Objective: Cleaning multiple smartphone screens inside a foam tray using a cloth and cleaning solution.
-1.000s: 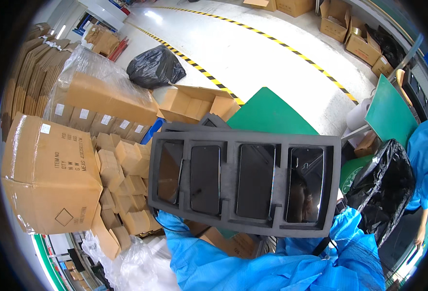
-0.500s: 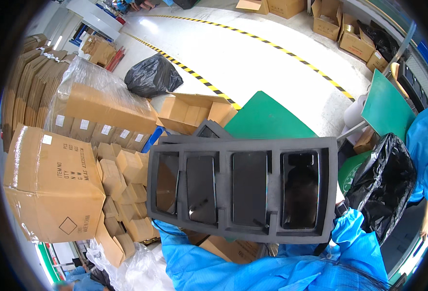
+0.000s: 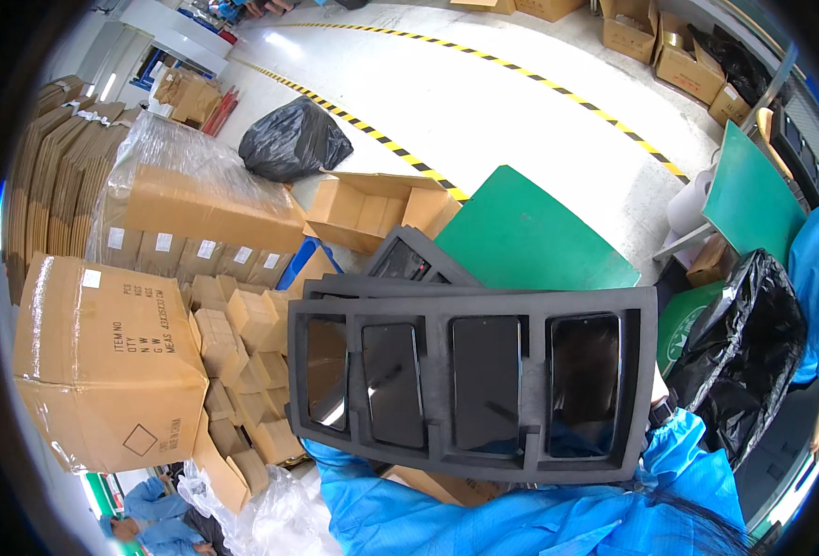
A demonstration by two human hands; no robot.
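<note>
Foam tray (image 3: 469, 310) with four dark phones (image 3: 486, 385) is held up above blue sleeves (image 3: 483, 514); hands are hidden, grip cannot be told

Both hands are hidden behind the foam tray (image 3: 469, 315).

Foam tray (image 3: 472, 382) levelled out, shifted slightly lower in view.

A large sealed cardboard box (image 3: 103, 371) stands at the left, small cartons (image 3: 242, 361) heaped beside it. A black rubbish bag (image 3: 293, 139) lies on the floor (image 3: 520, 120); a green board (image 3: 530, 241) lies nearby.
</note>
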